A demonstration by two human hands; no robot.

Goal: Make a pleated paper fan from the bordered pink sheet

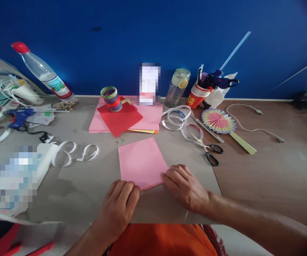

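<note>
A folded piece of pink paper (142, 161) lies on the grey table mat (78, 192) in front of me. At its near left corner is my left hand (121, 204), fingers curled and closed on the edge. My right hand (184, 186) pinches the near right corner, thumb along the edge. The near edge shows more than one layer. Beyond it, a red paper sheet (118, 122) rests on larger pink sheets (96, 122), with a small decorated cup (112, 99) standing on top.
Right of the paper are black-handled scissors (213, 153), tape rolls (192, 132), a pen (209, 131) and a pleated paper fan (218, 121). A water bottle (178, 87) and red paper cups (196, 94) stand behind. Left are white paper strips (65, 154), a glue gun (20, 117) and a tilted bottle (46, 74).
</note>
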